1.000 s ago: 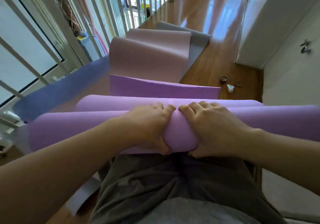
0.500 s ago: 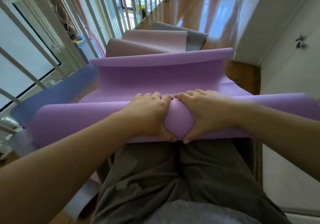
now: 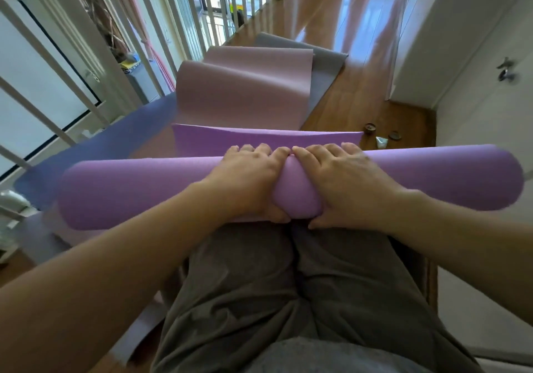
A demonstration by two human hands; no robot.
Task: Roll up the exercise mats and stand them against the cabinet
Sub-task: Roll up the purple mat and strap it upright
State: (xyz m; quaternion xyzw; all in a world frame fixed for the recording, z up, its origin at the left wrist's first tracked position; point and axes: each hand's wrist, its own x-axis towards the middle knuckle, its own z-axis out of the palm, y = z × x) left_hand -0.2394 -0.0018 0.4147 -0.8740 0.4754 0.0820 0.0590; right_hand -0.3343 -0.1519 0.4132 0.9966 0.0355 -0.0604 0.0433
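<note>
A purple mat (image 3: 138, 191) lies across my lap as a thick roll, with a short loose end (image 3: 259, 140) still flat beyond it. My left hand (image 3: 248, 182) and my right hand (image 3: 343, 182) grip the roll's middle side by side, fingers over the top and thumbs under it. Further off, a pink mat (image 3: 245, 90) lies buckled on the floor over a grey mat (image 3: 326, 70). A blue mat (image 3: 95, 145) stretches away to the left under the roll.
White railing bars (image 3: 95, 64) run along the left. A white wall or cabinet door with a metal handle (image 3: 506, 70) stands at the right. Small round objects and a white tube (image 3: 380, 139) lie on the wooden floor (image 3: 360, 90) near it.
The roll has grown and taken in most of the purple mat's loose length. Half a second ago the loose part stood lifted high; now only a short end lies flat.
</note>
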